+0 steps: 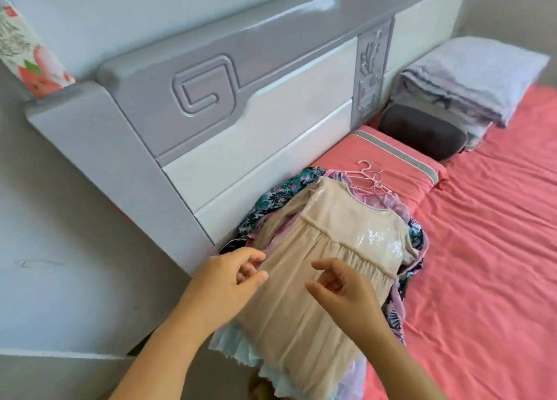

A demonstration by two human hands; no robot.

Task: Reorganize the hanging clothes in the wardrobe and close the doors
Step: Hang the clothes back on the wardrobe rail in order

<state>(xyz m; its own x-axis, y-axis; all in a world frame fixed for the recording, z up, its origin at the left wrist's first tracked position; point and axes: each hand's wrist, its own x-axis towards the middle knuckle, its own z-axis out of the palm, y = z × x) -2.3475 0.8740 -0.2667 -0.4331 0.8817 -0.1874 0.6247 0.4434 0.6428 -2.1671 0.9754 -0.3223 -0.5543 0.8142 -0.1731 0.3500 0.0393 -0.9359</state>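
Both hands hover low over a pile of clothes at the near left corner of a bed. The left hand (232, 276) has its fingers loosely bent, thumb and forefinger apart, holding nothing; its fingertips lie at the left edge of a beige dress (325, 267), though whether they actually touch the cloth cannot be told. The right hand (343, 288) is likewise released, fingers slackly curled with the forefinger reaching leftward, poised just above the skirt of the same dress and gripping nothing. That one beige dress, with a shiny sequinned patch on its chest, lies on top of the pile with its neck toward the far side. Under it show at least three more garments: a dark floral garment (277, 195) spreading at the left and right edges, a pale blue frilled hem (238, 348) at the near left, and lilac fabric (394, 204) at the far right. The exact number in the pile cannot be counted. A bunch of pink hangers (369, 176), several hooks tangled together, sticks out at the far end of the pile onto a coral pillow (388, 158). Farther right lie one dark grey cushion (422, 131) and one stack of folded lilac blankets (473, 77). A coral sheet (488, 249) covers the bed, and a grey and white headboard (241, 98) runs along the left.
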